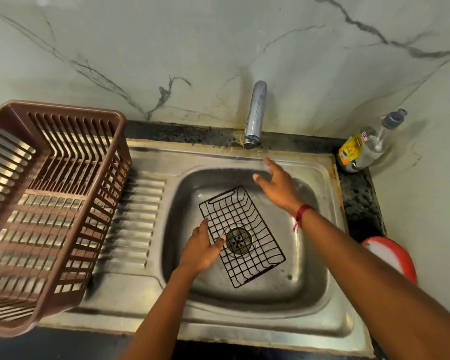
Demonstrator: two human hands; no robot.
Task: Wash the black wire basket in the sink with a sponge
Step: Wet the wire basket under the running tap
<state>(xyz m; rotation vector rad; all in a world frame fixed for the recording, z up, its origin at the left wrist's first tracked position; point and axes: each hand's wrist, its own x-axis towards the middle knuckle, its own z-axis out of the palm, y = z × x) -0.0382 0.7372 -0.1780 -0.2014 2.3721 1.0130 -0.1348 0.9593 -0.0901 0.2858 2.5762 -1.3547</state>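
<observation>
Down in the steel sink basin [309,289], the black wire basket [247,224] lies skewed on the diagonal, its mesh directly over the round drain strainer [238,240], which shows through the wires. My left grip [202,249] is clamped on the basket's near-left rim, thumb laid over the mesh beside the strainer, fingers along the outer edge. My right grip [276,185] hangs apart and holds nothing, fingers spread above the far side of the basin, just below the chrome faucet [255,115]; a red thread [303,211] circles that wrist.

The basket is a shallow rectangle of thin black-coated wire in a square grid, with a long flattened loop at its far end and a solid bar along its near end.

At left, a brown slatted plastic dish rack [50,203] sits on the ribbed drainboard [133,216], whose steel ridges show through the rack's floor. On the dark speckled tabletop [359,203] in the far right corner stands a clear bottle [366,144] with a yellow label and dark cap; what it holds I cannot tell. Nearer, a red-rimmed round container [392,258] shows white inside, partly hidden by my right forearm.
</observation>
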